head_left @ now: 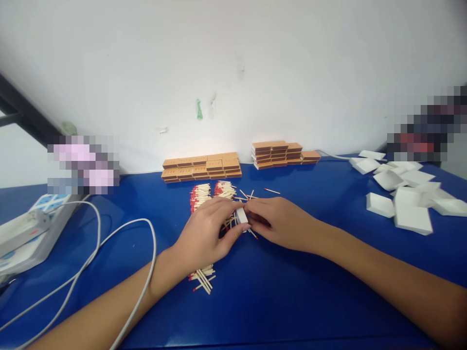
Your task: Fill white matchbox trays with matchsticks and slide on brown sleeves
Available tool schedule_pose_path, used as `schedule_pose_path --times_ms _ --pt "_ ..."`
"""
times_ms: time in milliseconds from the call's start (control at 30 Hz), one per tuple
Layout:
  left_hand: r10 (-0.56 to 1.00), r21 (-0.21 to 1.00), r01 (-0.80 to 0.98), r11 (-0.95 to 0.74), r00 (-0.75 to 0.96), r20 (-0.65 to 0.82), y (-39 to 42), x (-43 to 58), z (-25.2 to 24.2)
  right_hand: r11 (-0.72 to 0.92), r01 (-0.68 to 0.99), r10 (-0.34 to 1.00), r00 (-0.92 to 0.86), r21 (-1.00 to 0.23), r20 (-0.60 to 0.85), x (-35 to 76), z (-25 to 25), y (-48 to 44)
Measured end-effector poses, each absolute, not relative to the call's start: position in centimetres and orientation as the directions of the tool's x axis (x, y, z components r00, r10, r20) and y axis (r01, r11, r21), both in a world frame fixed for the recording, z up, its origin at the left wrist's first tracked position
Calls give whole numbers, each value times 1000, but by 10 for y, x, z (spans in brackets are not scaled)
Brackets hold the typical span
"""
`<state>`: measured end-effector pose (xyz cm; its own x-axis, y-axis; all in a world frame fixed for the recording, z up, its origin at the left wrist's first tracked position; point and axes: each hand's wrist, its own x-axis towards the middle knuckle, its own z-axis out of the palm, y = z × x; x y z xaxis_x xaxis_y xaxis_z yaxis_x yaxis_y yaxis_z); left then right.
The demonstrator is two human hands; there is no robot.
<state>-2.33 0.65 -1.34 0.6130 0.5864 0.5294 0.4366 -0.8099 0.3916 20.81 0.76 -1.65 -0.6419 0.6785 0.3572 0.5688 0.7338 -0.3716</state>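
My left hand [207,228] grips a small white matchbox tray [242,216] between thumb and fingers, over the blue table. Against the tray's right end, my right hand [275,218] has its fingertips pressed together; whatever they hold is hidden. Loose red-tipped matches [251,195] lie scattered around and beneath the fingers. Just behind my left hand are two piles of matches, a left pile [201,192] and a right pile [224,188]. More matches [204,279] lie in front of my left wrist, partly covered by it.
Stacked orange matchboxes stand by the wall in a left stack [200,167] and a right stack [277,154]. Several white trays [414,219] lie heaped at the right. A white cable [153,238] loops across my left forearm from the power strip [40,243].
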Motion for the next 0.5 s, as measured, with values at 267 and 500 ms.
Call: schedule_pose_path --times_ms 267,500 --pt "594 414 426 -804 577 560 8 -23 -12 666 664 741 -538 -341 401 208 -16 10" --pt "605 420 435 -796 555 571 8 -23 -12 607 706 785 -459 -365 416 207 -14 10"
